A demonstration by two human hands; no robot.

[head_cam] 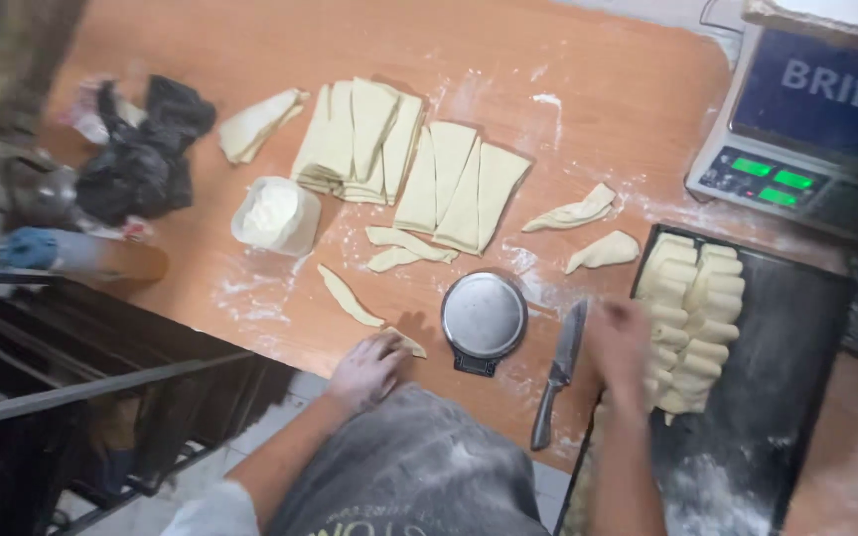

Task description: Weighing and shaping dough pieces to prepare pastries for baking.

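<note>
Dough strip is pressed flat under the left hand at the table's near edge. The right hand, blurred, is laid on rolled dough pieces in the black tray; its grip cannot be told. A knife lies between the hands.

Floured wooden table (orange-brown); dark metal rack at left; pale tiled floor.

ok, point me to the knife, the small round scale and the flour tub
knife [560,372], head view, where blade meets handle.
small round scale [484,315], head view, centre of its metal pan.
flour tub [272,211], head view, on the flour inside the tub.
</note>
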